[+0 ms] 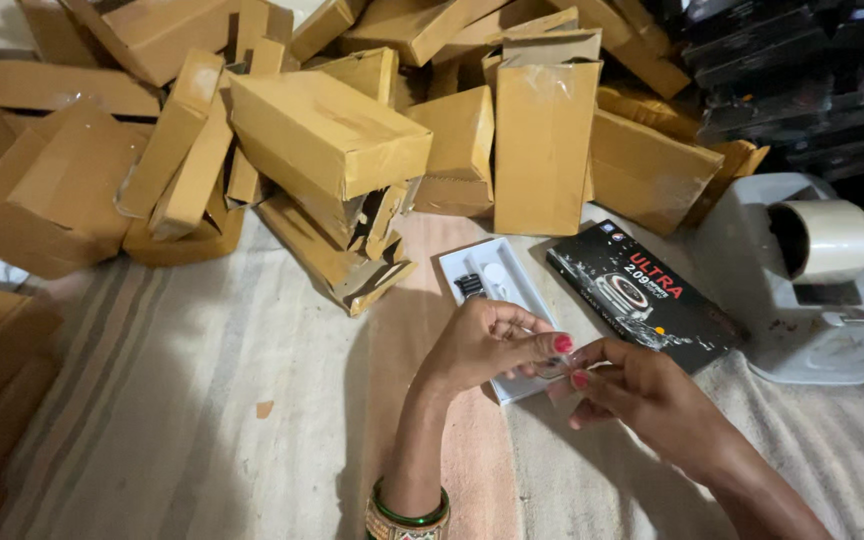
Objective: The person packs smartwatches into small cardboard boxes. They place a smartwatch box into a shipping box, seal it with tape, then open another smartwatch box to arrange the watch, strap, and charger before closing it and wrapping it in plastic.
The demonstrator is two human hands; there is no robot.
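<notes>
Nearest, the left hand point(482, 345) and right hand point(642, 395) meet fingertip to fingertip, both pinching a small clear item point(552, 366) too small to identify. It hangs just over the near end of a white tray point(512, 290) lying on the striped cloth point(202, 400). Beside the tray lies a black box lid point(642, 295), then a tape dispenser point(802, 280). Farthest back, brown cartons point(322, 130) are heaped.

cardboard boxes point(322, 130) block ahead; striped cloth point(182, 400) lies open left.
</notes>
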